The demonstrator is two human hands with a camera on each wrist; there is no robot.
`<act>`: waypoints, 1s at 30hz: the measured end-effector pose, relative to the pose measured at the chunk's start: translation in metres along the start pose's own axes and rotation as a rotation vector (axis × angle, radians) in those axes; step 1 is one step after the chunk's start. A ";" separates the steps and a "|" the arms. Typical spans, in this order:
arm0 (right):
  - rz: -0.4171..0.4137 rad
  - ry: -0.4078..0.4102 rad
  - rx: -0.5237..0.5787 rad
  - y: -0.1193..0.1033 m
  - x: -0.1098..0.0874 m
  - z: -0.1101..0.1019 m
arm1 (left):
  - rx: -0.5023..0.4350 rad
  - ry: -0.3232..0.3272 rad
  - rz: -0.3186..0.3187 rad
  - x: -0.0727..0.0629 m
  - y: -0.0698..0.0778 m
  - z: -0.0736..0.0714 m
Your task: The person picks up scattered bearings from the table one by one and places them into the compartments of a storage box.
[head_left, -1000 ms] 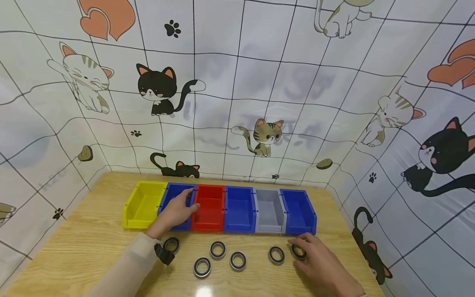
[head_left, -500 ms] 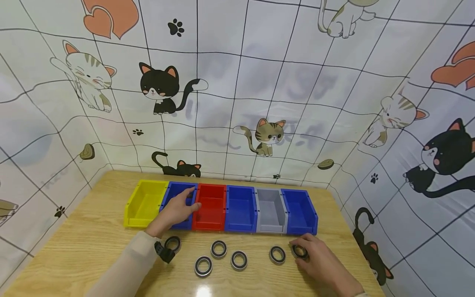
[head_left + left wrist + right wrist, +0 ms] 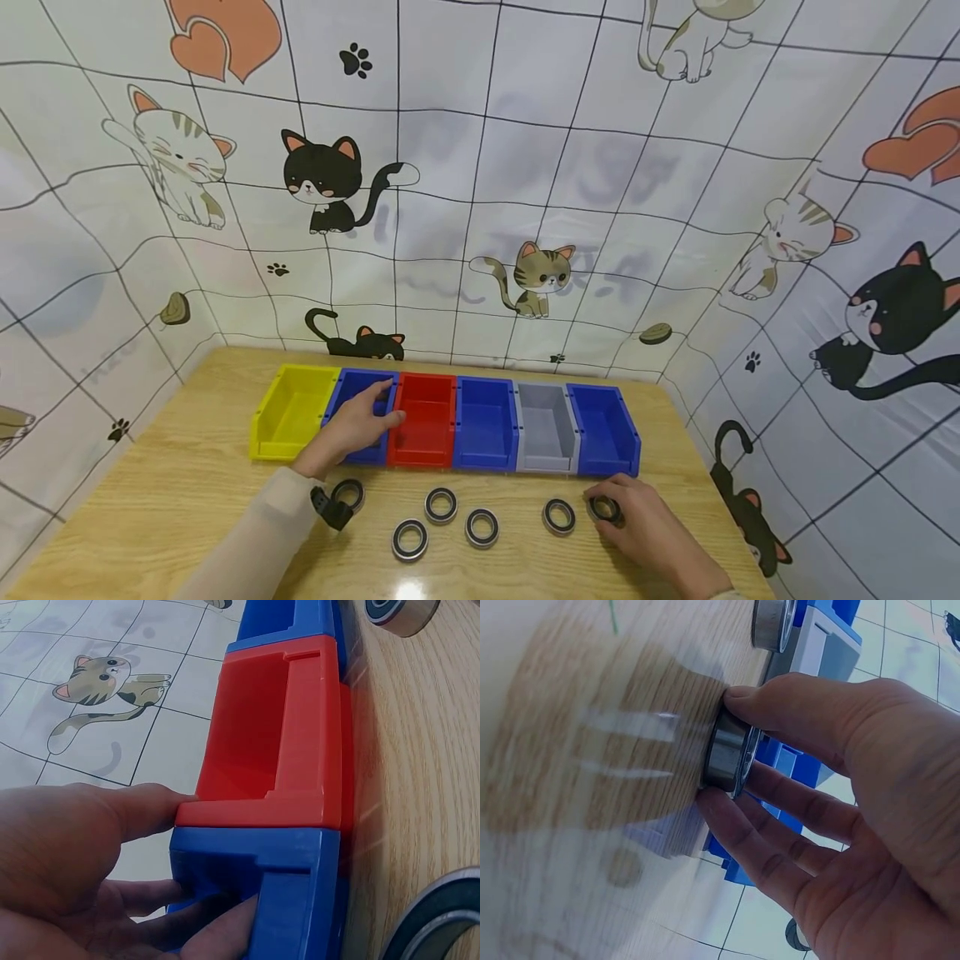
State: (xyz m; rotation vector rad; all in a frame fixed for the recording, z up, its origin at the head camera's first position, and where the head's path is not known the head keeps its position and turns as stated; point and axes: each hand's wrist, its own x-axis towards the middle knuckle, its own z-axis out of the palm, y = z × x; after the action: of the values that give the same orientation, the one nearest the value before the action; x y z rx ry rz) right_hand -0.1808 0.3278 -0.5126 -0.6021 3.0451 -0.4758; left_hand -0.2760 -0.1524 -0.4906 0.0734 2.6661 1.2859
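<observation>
Right hand (image 3: 637,521): the gripped ring (image 3: 727,754) is pinched by its outer edge, thumb on one side and fingertips on the other, the gap narrow and filled by the ring.
Gripped ring: it is held close against the table (image 3: 172,467), below the right fingers; whether it is touching or just raised cannot be told.
Neighbour ring (image 3: 547,517): it is laid flat just left of the right fingertips, apart from them.
Middle rings: the far ring (image 3: 429,506), near ring (image 3: 396,542) and inner ring (image 3: 470,528) are scattered between the two sets of fingers, on the person's side of the bins.
Left hand (image 3: 360,423): thumb and forefinger are spread wide; the thumb tip is rested at the rim of the red bin (image 3: 426,421), other fingers are dipped into the left blue bin (image 3: 348,389), and no ring is seen in them.
Wrist ring (image 3: 360,493): it is partly hidden by the black wrist camera (image 3: 330,508), behind the left fingers.
Right blue bin (image 3: 602,427): it is placed just beyond the right fingertips.
Step in hand: the grasping of a single ring is judged to be under way.
Next move: for any lift, a firm, even pinch straight upward is called for, so that the neighbour ring is not brushed.
</observation>
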 end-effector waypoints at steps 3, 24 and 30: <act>0.003 -0.004 0.002 0.000 0.001 0.001 | -0.003 0.001 -0.001 -0.001 -0.002 0.000; -0.037 0.033 -0.044 -0.005 0.007 -0.016 | -0.013 0.003 0.005 0.000 -0.005 0.000; -0.009 0.025 -0.060 -0.007 0.014 -0.028 | -0.013 0.003 0.006 0.001 -0.005 0.000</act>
State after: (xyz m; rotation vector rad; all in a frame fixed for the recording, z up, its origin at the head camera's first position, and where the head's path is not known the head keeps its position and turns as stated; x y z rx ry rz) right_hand -0.1926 0.3247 -0.4835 -0.6169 3.0917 -0.3970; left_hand -0.2765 -0.1553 -0.4945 0.0771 2.6619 1.3060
